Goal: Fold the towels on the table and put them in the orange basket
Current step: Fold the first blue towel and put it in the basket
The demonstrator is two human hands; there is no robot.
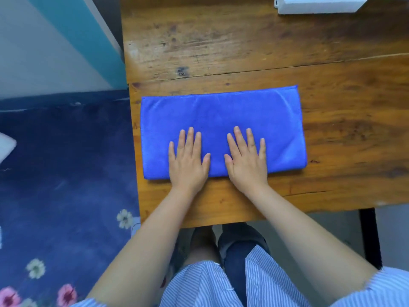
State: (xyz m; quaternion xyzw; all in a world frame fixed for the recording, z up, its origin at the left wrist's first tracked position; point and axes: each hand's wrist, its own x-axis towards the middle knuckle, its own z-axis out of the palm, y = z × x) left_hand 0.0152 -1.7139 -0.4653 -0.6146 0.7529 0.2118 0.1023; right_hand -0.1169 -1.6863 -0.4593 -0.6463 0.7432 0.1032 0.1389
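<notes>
A blue towel [221, 114] lies folded into a long rectangle on the wooden table [243, 45], its long side running left to right near the front edge. My left hand [188, 160] rests flat on the towel's near left part, fingers spread. My right hand [246, 160] lies flat beside it on the near middle, fingers spread too. Neither hand grips the cloth. No orange basket shows in this view.
A white box-like object [318, 4] sits at the table's far right corner. To the left of the table lies blue bedding with a flower print [62, 196]. A black table leg [369, 238] stands at the right. My legs and feet are below the table's front edge.
</notes>
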